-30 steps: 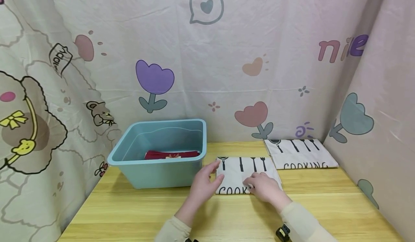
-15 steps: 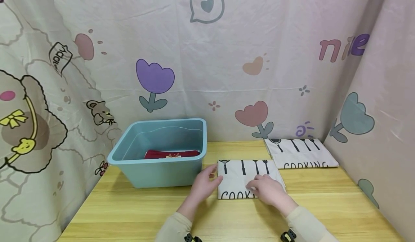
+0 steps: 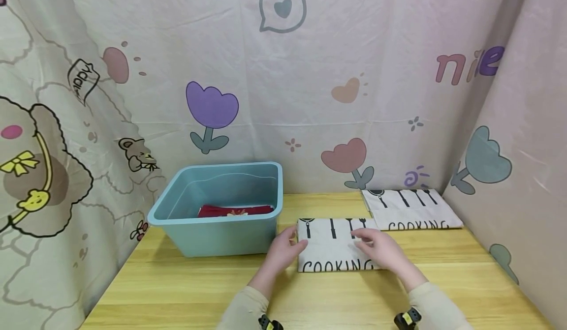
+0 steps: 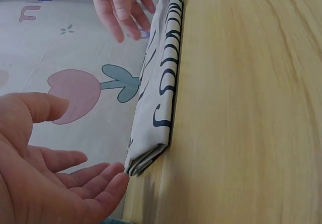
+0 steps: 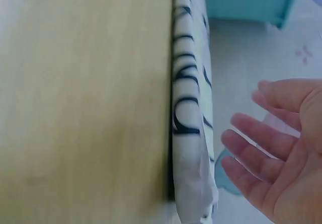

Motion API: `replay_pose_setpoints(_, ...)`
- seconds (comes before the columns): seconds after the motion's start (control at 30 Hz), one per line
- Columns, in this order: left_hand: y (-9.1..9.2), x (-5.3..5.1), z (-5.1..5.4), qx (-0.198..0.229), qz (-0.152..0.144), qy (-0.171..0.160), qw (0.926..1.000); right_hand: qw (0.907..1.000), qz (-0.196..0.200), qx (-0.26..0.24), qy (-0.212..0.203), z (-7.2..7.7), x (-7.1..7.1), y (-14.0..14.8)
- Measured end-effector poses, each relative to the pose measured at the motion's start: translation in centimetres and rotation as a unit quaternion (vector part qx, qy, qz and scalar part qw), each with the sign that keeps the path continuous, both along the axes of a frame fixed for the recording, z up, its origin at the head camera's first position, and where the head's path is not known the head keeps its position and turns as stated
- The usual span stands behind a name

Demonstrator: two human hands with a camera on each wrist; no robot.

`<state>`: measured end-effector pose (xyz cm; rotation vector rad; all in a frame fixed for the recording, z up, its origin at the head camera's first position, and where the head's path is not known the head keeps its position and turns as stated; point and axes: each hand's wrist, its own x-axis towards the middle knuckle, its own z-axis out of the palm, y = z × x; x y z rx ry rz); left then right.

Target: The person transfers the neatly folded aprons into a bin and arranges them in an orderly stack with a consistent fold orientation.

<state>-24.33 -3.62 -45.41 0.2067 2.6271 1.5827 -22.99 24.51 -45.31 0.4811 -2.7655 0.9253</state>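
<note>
A folded white cloth (image 3: pixel 328 249) printed with utensils and "COOKING" lies on the table, its layered edge showing in the left wrist view (image 4: pixel 160 83). At its left edge is my left hand (image 3: pixel 282 250), fingers relaxed and apart, fingertips by the fold. My right hand (image 3: pixel 383 251) hovers over the cloth's right part, fingers loosely bent and holding nothing. In the right wrist view that hand (image 5: pixel 282 148) stands off the cloth (image 5: pixel 188 108), fingers spread.
Left of the cloth stands a blue bin (image 3: pixel 217 236) with a dark red folded cloth (image 3: pixel 235 211) inside. A second folded "COOKING" cloth (image 3: pixel 412 212) lies at the back right of the wooden table (image 3: pixel 195 290). Printed curtains hang behind and at both sides.
The cloth has shifted slightly toward the front and right. My right hand has lifted off its middle and moved right, uncovering more of the lettering. My left hand stays at the left edge.
</note>
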Motion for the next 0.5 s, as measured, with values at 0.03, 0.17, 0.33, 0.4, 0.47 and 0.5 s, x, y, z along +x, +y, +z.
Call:
replay_pose_setpoints(0.03,0.1,0.0,0.0,0.001,0.003,-0.003,1.0000,0.9998,-0.012,-0.015,0.000,0.0,-0.1,0.3)
replay_pose_setpoints(0.17,0.3,0.0,0.1,0.011,0.012,-0.008,0.9998,0.9972,-0.052,-0.054,-0.002,0.0,-0.6,1.8)
replay_pose_setpoints(0.33,0.6,0.1,0.3,0.025,0.023,-0.023,0.9992,0.9927,-0.089,-0.073,-0.035,-0.4,-1.0,3.4)
replay_pose_setpoints(0.4,0.7,0.0,0.3,0.027,0.028,-0.033,0.9987,0.9909,-0.099,-0.077,-0.050,-0.6,-1.1,3.8)
replay_pose_setpoints(0.47,0.9,0.0,0.2,0.027,0.033,-0.042,0.9982,0.9895,-0.104,-0.077,-0.064,-0.8,-1.1,4.1)
replay_pose_setpoints(0.5,0.9,-0.1,0.2,0.027,0.034,-0.044,0.9981,0.9887,-0.108,-0.076,-0.070,-0.9,-1.0,4.2)
